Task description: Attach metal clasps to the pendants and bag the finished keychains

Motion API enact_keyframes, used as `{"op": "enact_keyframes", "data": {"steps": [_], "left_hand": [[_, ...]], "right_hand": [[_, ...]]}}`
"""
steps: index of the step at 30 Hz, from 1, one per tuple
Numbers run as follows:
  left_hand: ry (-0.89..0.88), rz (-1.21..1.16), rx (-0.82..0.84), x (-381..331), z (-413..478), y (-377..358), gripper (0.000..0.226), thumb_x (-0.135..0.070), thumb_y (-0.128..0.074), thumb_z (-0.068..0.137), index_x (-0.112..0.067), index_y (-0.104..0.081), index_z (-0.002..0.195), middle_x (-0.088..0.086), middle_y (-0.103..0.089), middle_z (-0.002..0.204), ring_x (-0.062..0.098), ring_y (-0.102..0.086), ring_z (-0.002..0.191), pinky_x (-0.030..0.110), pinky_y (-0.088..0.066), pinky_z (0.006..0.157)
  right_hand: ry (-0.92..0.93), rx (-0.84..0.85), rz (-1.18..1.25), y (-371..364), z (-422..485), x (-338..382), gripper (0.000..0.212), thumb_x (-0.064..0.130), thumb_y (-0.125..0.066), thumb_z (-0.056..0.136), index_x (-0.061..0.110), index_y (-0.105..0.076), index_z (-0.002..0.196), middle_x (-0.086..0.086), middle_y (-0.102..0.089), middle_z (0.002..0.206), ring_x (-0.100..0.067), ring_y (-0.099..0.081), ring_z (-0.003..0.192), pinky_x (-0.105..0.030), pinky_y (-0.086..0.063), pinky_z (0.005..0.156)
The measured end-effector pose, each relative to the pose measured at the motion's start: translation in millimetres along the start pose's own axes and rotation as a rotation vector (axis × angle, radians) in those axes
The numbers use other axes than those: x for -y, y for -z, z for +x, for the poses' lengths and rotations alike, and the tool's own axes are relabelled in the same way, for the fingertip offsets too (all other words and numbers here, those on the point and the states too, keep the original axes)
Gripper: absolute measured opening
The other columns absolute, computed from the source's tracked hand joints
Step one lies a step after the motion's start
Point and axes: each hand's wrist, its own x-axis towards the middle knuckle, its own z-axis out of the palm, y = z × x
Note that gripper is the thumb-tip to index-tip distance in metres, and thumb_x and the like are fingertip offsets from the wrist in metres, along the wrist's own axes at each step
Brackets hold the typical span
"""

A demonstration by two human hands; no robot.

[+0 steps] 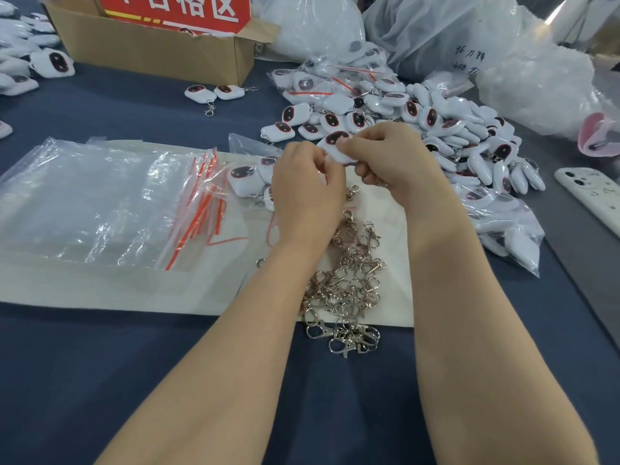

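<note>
Both hands meet above the middle of the dark blue cloth-covered table (100,364), working on one white rounded plastic pendant with a dark oval face ringed in red (335,144). The right hand (396,156) grips the pendant from its far side, fingers curled over its edge and thumb pressed near the face. The left hand (307,193) is curled tight, its thumb and fingertips pinching at the pendant's near, lower end; whether a clasp sits between them cannot be told, as the fingers hide that spot. Just below the hands, between the forearms, lies a loose heap of silver metal swivel clasps (349,286), partly on a pale sheet (379,209) and partly spilling onto the cloth. To the left rests a stack of clear plastic zip bags with red seal strips (100,203). To the right and beyond the hands spreads a big pile of matching white pendants (436,129), some already sealed in small bags (503,226). A brown cardboard box (151,48) bearing a red sign (177,8) stands at the far left, with two clasped keychains (214,92) just in front of it. A phone in a white case (593,199) lies at the right edge.
</note>
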Motion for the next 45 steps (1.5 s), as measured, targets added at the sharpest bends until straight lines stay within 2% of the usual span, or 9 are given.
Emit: {"op": "enact_keyframes", "data": {"steps": [8, 14, 17, 21, 25, 34, 36, 39, 45], "left_hand": [[-0.183, -0.005, -0.022, -1.5, -2.0, 0.3, 0.011, -0.008, -0.052, 0.087, -0.001, -0.054, 0.079, 0.012, -0.057, 0.093, 0.028, -0.054, 0.087, 0.044, -0.043, 0.079], [-0.354, -0.012, -0.030, -4.3, -3.7, -0.5, 0.011, -0.004, -0.049, 0.089, 0.002, -0.055, 0.081, 0.014, -0.060, 0.097, 0.028, -0.056, 0.087, 0.042, -0.045, 0.077], [-0.402, -0.016, -0.037, -5.9, -4.8, -2.0, 0.012, -0.003, -0.050, 0.089, 0.002, -0.055, 0.081, 0.014, -0.060, 0.097, 0.028, -0.056, 0.088, 0.037, -0.045, 0.077], [-0.403, -0.022, -0.049, -6.3, -4.8, -2.1, 0.011, -0.002, -0.050, 0.089, 0.002, -0.056, 0.081, 0.013, -0.061, 0.097, 0.026, -0.056, 0.090, 0.029, -0.042, 0.079], [-0.384, -0.025, -0.046, -4.4, -3.9, -1.1, 0.011, -0.003, -0.050, 0.089, 0.002, -0.056, 0.082, 0.013, -0.062, 0.098, 0.026, -0.057, 0.092, 0.029, -0.042, 0.081], [-0.287, -0.009, -0.012, 0.1, -4.5, -2.0, 0.012, -0.010, -0.051, 0.089, 0.000, -0.055, 0.083, 0.010, -0.059, 0.095, 0.026, -0.054, 0.087, 0.045, -0.046, 0.077], [-0.272, 0.049, 0.044, 2.0, -5.1, -3.6, 0.011, -0.010, -0.052, 0.089, 0.000, -0.056, 0.085, 0.011, -0.058, 0.097, 0.027, -0.053, 0.091, 0.042, -0.043, 0.080], [-0.289, 0.160, 0.139, 5.6, -6.1, -5.9, 0.012, -0.014, -0.053, 0.090, -0.004, -0.057, 0.084, 0.008, -0.057, 0.093, 0.026, -0.052, 0.089, 0.035, -0.039, 0.078], [-0.300, 0.313, 0.220, 10.6, -8.0, -9.5, 0.016, -0.026, -0.052, 0.091, -0.012, -0.058, 0.085, 0.004, -0.058, 0.091, 0.022, -0.052, 0.085, 0.028, -0.028, 0.069]], "right_hand": [[0.001, 0.109, -0.163, 8.1, -4.0, 5.9, 0.006, 0.013, -0.068, 0.083, 0.019, -0.069, 0.081, 0.007, -0.055, 0.047, -0.002, -0.048, 0.039, -0.013, -0.041, 0.042], [0.015, -0.053, 0.081, -13.9, -2.8, -0.2, 0.023, 0.001, -0.057, 0.085, 0.012, -0.058, 0.065, 0.002, -0.055, 0.047, -0.005, -0.051, 0.038, -0.015, -0.041, 0.041], [-0.036, 0.135, 0.359, -16.3, -5.5, -3.0, 0.029, -0.010, -0.044, 0.089, 0.006, -0.062, 0.073, -0.003, -0.060, 0.056, -0.010, -0.057, 0.048, -0.019, -0.049, 0.049], [-0.042, 0.421, 0.464, -11.5, -10.9, -6.1, 0.036, -0.017, -0.031, 0.090, 0.003, -0.056, 0.074, 0.001, -0.061, 0.051, -0.008, -0.058, 0.047, -0.017, -0.050, 0.049], [0.030, 0.342, 0.262, -16.1, -8.5, -7.5, 0.030, -0.016, -0.042, 0.088, 0.004, -0.056, 0.071, 0.004, -0.058, 0.046, -0.006, -0.054, 0.043, -0.016, -0.046, 0.045], [-0.039, 0.361, 0.461, -9.7, -6.7, -13.7, 0.024, -0.009, -0.042, 0.093, 0.004, -0.060, 0.086, -0.002, -0.065, 0.064, -0.011, -0.063, 0.057, -0.019, -0.051, 0.053], [-0.055, 0.037, 0.313, -7.2, -1.2, -18.7, 0.023, -0.005, -0.043, 0.091, 0.003, -0.065, 0.090, -0.004, -0.066, 0.066, -0.015, -0.062, 0.058, -0.022, -0.053, 0.056], [-0.025, -0.386, -0.215, -5.9, 8.8, -36.2, 0.032, 0.010, -0.042, 0.093, 0.014, -0.064, 0.116, -0.006, -0.067, 0.110, -0.020, -0.061, 0.096, -0.026, -0.047, 0.084], [-0.135, -0.237, -0.637, -16.7, 10.3, -50.3, 0.044, 0.038, -0.039, 0.098, 0.023, -0.049, 0.138, -0.018, -0.034, 0.149, -0.034, -0.019, 0.142, -0.043, -0.014, 0.117]]}}
